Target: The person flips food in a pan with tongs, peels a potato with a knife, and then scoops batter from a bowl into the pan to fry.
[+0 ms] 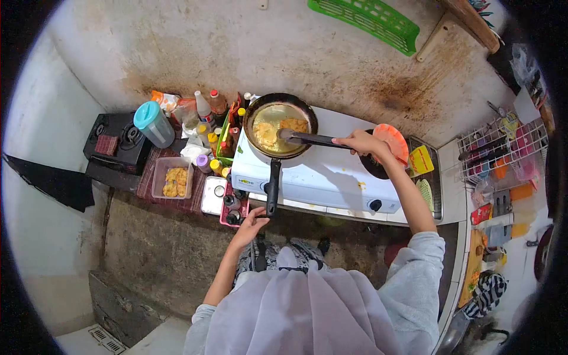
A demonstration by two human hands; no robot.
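A dark frying pan (pixel 282 155) with oil sits on the left side of the white stove (pixel 349 171). Two golden pieces of food lie in the oil, one at the left (pixel 265 135) and one at the upper right (pixel 294 125). My right hand (pixel 362 142) is closed on the handle of a black spatula (pixel 313 139), whose head is in the pan between the pieces. Beside the end of the pan's black handle (pixel 274 186) is my left hand (pixel 255 222), its fingertips near or against the handle's tip; whether they grip it is unclear.
Left of the stove are bottles (pixel 203 106), a blue-lidded pitcher (pixel 155 125), a tub of fried pieces (pixel 157 186) and a black stove (pixel 106 142). An orange basket (pixel 390 139) rests at the right burner. A wire rack (pixel 503 148) stands at the right.
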